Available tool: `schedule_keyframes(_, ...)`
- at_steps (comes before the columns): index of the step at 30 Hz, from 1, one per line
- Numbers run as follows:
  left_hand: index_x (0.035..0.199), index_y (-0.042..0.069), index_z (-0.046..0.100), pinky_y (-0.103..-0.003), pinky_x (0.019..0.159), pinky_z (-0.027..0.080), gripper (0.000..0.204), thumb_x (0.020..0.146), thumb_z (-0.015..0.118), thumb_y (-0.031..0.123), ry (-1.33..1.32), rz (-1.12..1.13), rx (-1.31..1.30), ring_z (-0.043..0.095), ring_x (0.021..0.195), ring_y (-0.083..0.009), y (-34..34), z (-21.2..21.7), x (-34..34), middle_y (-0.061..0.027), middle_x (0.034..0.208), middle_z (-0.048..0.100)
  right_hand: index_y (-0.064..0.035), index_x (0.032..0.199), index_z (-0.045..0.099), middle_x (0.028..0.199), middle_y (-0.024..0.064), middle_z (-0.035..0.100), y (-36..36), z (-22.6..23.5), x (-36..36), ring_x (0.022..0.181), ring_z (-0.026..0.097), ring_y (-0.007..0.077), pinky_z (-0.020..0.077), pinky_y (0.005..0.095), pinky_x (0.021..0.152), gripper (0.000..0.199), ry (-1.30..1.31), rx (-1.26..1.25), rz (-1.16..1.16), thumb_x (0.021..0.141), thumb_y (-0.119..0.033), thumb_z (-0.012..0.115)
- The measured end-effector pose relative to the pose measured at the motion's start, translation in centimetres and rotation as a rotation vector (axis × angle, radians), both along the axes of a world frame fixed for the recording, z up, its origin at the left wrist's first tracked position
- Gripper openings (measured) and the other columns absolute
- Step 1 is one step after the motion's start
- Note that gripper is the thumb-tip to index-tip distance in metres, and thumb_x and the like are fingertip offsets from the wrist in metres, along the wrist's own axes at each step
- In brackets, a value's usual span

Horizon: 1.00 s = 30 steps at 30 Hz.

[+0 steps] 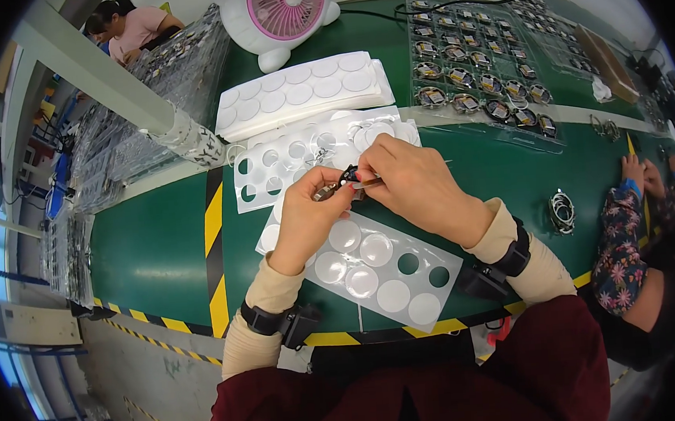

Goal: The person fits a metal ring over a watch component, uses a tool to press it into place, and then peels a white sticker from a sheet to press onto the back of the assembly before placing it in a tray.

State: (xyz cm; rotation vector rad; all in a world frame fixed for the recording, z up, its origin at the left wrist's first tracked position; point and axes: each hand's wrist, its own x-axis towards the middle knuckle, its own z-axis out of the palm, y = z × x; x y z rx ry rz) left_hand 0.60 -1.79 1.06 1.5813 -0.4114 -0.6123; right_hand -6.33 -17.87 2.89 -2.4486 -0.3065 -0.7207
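Note:
My left hand [310, 216] is closed around a small dark part [348, 175] with a metallic edge, mostly hidden by the fingers. My right hand [422, 193] meets it from the right. Its thumb and fingertips pinch a thin brownish strip or tool [368, 183] against the dark part; its exact kind I cannot make out. Below both hands lies a clear sheet of round white stickers [394, 294], with some round gaps showing the green table. Under the fingertips, farther off, is another white sticker sheet [252, 162] with several round holes.
A stack of white sticker sheets [298, 92] lies behind, before a white and pink fan [288, 10]. Trays of round electronic parts [485, 83] fill the back right. A coiled cable [562, 212] lies right, near a co-worker's hands [642, 175]. A post [108, 70] rises left; another person [133, 29] sits beyond.

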Motion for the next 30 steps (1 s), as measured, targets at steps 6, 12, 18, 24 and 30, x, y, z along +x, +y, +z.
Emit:
schedule_keyframes(6,0.094,0.001,0.056,-0.021,0.058,0.048,0.016,0.082,0.060,0.010,0.009,0.132,-0.083,0.057,0.065,-0.0083,-0.2,0.1,0.2,-0.0038,0.079,0.060,-0.0028,0.078,0.052,0.078,0.0077,0.055,0.6,-0.1,-0.6,0.062,0.056,0.0248,0.0444,0.0321,0.053,0.013,0.144,0.057,0.019,0.070,-0.004,0.063)
schedule_keyframes(12,0.098,0.002,0.055,-0.024,0.061,0.050,0.016,0.085,0.058,0.010,0.242,0.123,-0.258,0.058,0.068,-0.0109,0.3,0.1,0.5,-0.0056,0.084,0.060,-0.0035,0.091,0.058,0.085,0.0079,0.056,0.4,0.7,-0.1,0.060,0.056,0.0216,0.0450,0.0294,0.052,0.021,-0.022,0.295,-0.017,0.071,0.002,0.060)
schedule_keyframes(18,0.099,0.004,0.054,-0.025,0.064,0.050,0.014,0.087,0.054,0.010,0.163,0.089,-0.221,0.059,0.071,-0.0109,0.2,0.3,0.0,-0.0041,0.085,0.061,-0.0064,0.102,0.059,0.096,0.0072,0.056,0.5,0.0,0.2,0.064,0.057,0.0188,0.0461,0.0276,0.052,0.037,-0.126,0.145,0.013,0.067,0.006,0.059)
schedule_keyframes(24,0.100,0.003,0.055,-0.025,0.064,0.050,0.014,0.087,0.054,0.010,0.148,0.112,-0.253,0.059,0.071,-0.0110,0.3,0.1,0.0,-0.0048,0.085,0.061,-0.0057,0.103,0.059,0.103,0.0081,0.056,1.0,-0.4,-0.1,0.068,0.059,0.0190,0.0471,0.0281,0.053,0.044,-0.221,-0.247,-0.042,0.061,0.008,0.059)
schedule_keyframes(30,0.101,0.001,0.055,-0.025,0.063,0.051,0.018,0.086,0.057,0.010,0.169,0.110,-0.298,0.058,0.071,-0.0120,0.5,0.1,0.2,-0.0057,0.088,0.060,-0.0062,0.104,0.060,0.106,0.0087,0.056,1.0,0.2,-0.1,0.070,0.059,0.0200,0.0485,0.0279,0.055,0.048,-0.176,-0.093,-0.004,0.059,0.009,0.060)
